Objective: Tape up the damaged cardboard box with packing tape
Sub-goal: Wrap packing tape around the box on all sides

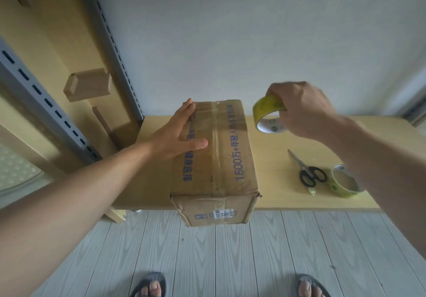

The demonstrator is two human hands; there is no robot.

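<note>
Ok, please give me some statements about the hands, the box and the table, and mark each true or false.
1. The left hand lies flat on top of the cardboard box. True.
2. The right hand holds the scissors. False: it grips a tape roll; the scissors lie on the table.
3. A second tape roll lies on the table near the scissors. True.
4. The cardboard box stands on the floor. False: it rests on the table, its near end past the edge.
</note>
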